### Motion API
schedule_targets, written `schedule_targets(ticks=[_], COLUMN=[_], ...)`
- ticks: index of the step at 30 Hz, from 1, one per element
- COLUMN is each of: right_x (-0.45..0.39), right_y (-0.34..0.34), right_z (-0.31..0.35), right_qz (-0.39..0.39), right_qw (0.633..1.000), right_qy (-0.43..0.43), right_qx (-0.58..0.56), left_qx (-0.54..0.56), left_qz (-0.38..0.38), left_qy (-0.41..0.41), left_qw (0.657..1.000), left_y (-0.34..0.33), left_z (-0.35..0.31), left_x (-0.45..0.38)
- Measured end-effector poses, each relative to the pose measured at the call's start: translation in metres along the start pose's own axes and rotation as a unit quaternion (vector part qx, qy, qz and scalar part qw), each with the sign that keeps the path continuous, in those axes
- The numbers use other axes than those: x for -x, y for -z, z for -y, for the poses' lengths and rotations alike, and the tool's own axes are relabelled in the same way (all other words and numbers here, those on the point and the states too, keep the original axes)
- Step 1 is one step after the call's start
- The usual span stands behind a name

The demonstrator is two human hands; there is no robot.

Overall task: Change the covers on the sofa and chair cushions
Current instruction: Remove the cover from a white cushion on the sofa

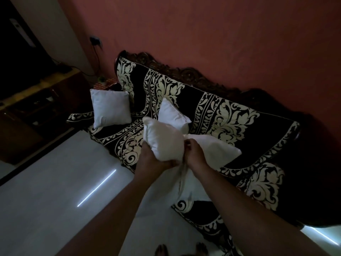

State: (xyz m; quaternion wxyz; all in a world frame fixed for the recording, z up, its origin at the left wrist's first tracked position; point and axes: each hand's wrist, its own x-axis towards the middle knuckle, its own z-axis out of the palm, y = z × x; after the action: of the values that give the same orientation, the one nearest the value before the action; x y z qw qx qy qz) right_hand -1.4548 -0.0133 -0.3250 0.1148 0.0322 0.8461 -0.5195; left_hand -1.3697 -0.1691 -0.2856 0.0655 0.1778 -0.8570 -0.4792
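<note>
Both hands hold one white cushion (166, 141) above the sofa (239, 126); left hand (153, 156) cups its base, right hand (195, 154) pinches its side, seemingly steadying it for covering; two bare cushions (110, 108) wait behind

Sofa cover (239, 115): black ground with cream floral scrollwork in bands and borders. Sofa frame (184, 71): dark carved wood. Held cushion (164, 139): plain white, no pattern. Cushion at the sofa's end (110, 109): plain white. Cushion behind the held one (173, 115): plain white. Wall (221, 34): flat terracotta pink. Floor (46, 182): pale grey-white, glossy, with a bright streak of reflected light. Cabinet (27, 108): dark brown.
</note>
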Motion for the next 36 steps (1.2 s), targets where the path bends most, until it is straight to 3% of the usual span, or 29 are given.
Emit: schedule_targets(ticks=[3,5,7,9,12,15,17,19,22,25,30,32,36], right_x=[-0.007,-0.013,-0.016,-0.016,-0.014,-0.004,0.012,0.030,0.048,0.046,0.043,0.056,0.075], right_y=[0.007,0.014,0.017,0.016,0.012,0.003,-0.003,-0.013,-0.024,-0.013,0.019,0.014,-0.011], right_z=[0.001,-0.004,-0.009,-0.010,0.000,0.014,0.025,0.033,0.041,0.042,0.004,-0.021,-0.032], right_qz=[0.006,0.056,0.072,0.038,-0.003,-0.005,0.011,0.020,0.025,-0.019,-0.043,-0.047,-0.047], right_qw=[0.999,0.991,0.989,0.998,0.999,1.000,0.994,0.982,0.976,0.981,0.975,0.971,0.979], right_qy=[-0.034,-0.066,-0.052,-0.015,-0.027,0.026,0.085,0.143,0.186,0.185,0.181,0.162,0.168], right_qx=[0.034,0.099,0.116,0.057,-0.045,0.000,0.070,0.120,0.108,0.049,0.121,0.169,0.109], left_qx=[-0.042,-0.046,-0.060,-0.082,-0.090,-0.175,-0.242,-0.237,-0.169,0.010,0.290,0.321,0.340], left_qz=[-0.061,-0.053,-0.001,0.074,0.165,0.190,0.159,0.133,0.102,0.050,-0.050,-0.072,-0.150], left_qy=[-0.002,-0.006,-0.006,-0.013,0.000,0.043,0.056,0.063,0.096,0.115,0.056,0.048,0.030], left_qw=[0.997,0.998,0.998,0.994,0.982,0.965,0.955,0.960,0.976,0.992,0.954,0.943,0.928], left_y=[0.002,0.005,0.007,0.008,0.008,0.001,-0.006,-0.012,-0.012,0.000,0.015,0.017,0.014], left_z=[-0.009,-0.005,-0.001,0.005,0.017,0.020,0.022,0.022,0.021,0.008,-0.018,-0.019,-0.022], left_x=[-0.004,-0.008,-0.009,-0.007,-0.005,-0.002,-0.001,0.000,-0.009,-0.013,-0.006,-0.008,-0.016])
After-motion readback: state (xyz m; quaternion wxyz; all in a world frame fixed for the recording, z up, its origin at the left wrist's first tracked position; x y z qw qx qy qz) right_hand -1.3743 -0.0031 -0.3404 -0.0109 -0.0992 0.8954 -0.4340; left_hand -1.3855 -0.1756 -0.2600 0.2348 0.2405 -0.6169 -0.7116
